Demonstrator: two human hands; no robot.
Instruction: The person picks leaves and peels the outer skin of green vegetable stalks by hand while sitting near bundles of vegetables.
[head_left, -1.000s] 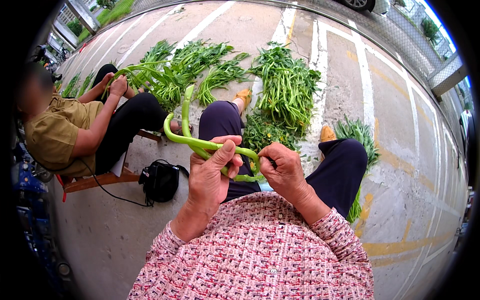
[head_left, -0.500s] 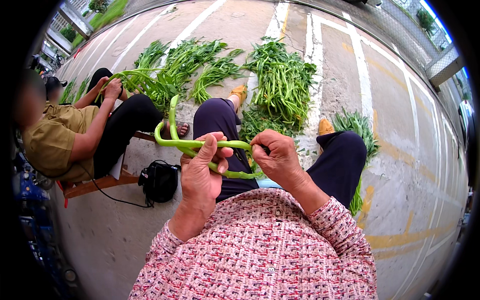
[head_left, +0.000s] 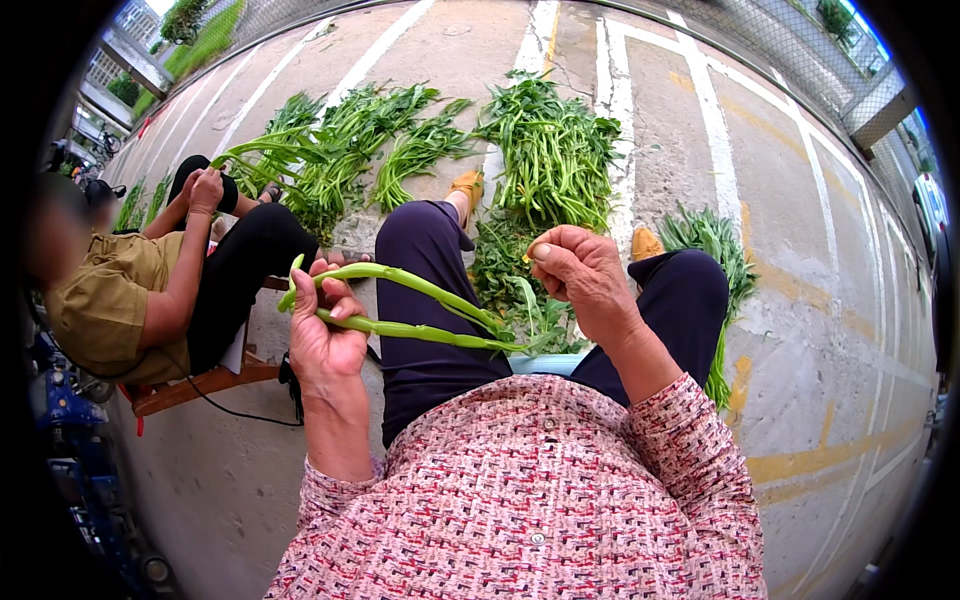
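My left hand [head_left: 328, 330] is closed around long pale-green water spinach stems [head_left: 420, 331], which look bare of leaves. They curl past the fingers on the left, and their other ends reach rightward above my lap. My right hand [head_left: 583, 280] is raised off the stems, thumb and forefinger pinched together. A tiny yellowish bit shows at its fingertips, too small to name. Below that hand, between my knees, lie loose leaves [head_left: 545, 318] by the edge of a light-blue thing [head_left: 545, 364], mostly hidden by my shirt.
A large heap of water spinach [head_left: 553, 160] lies ahead on the concrete, with more bunches [head_left: 360, 140] to its left and a leafy pile [head_left: 708, 245] by my right knee. At left, a person [head_left: 125, 290] sits on a wooden stool [head_left: 205, 388], holding greens.
My left hand has moved left and down with the stems. The right hand has come off them and risen, still pinched. The seated person's hands have shifted slightly left.
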